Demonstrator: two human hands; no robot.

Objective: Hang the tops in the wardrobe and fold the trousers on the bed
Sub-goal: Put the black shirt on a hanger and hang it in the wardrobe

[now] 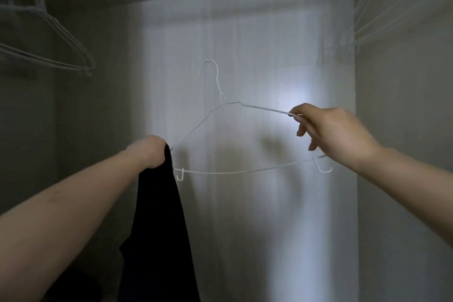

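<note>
Empty hangers (61,39) left, more hangers (382,5) right, wardrobe wall (245,32) behind.

The wire hanger (221,135) between the two hands is white all over, hook and small lower clips included. The garment (159,216) hanging from the left hand (149,152) is plain black, with no print or stripe to be seen. Up and to the left of that hand, the bunch of empty hangers (52,41) is white too, greyed by shadow. Above the right hand (335,132), the second cluster of hangers (382,7) looks pale, almost clear. The wardrobe back wall (245,32) beyond both hands is plain pale grey.
</note>
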